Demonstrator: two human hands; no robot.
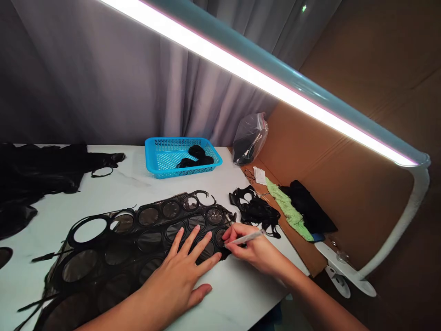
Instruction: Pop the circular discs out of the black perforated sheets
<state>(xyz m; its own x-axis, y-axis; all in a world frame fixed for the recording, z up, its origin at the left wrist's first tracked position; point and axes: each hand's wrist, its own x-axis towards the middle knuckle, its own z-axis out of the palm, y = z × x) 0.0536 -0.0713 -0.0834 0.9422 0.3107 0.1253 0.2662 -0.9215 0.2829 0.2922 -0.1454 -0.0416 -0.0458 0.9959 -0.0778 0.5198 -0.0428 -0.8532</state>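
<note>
A black sheet (148,241) patterned with rows of raised rings lies across the white table; some rings are cut through and show the tabletop. My left hand (186,266) rests flat on the sheet's right part, fingers spread, holding nothing. Near the sheet's right edge, my right hand (246,246) pinches a slim whitish pen-like tool (248,237). Its tip is down by a ring at that edge and is partly hidden by the fingers, so the tool's exact kind is unclear. Loose strips stick out from the sheet's left edge.
A blue basket (155,172) with several black bundles stands at the back, beside a clear plastic bag (250,138). Black scraps (255,209) and a green cloth (289,211) lie to the right. Black material (41,168) covers the far left. A lit lamp (258,76) hangs overhead.
</note>
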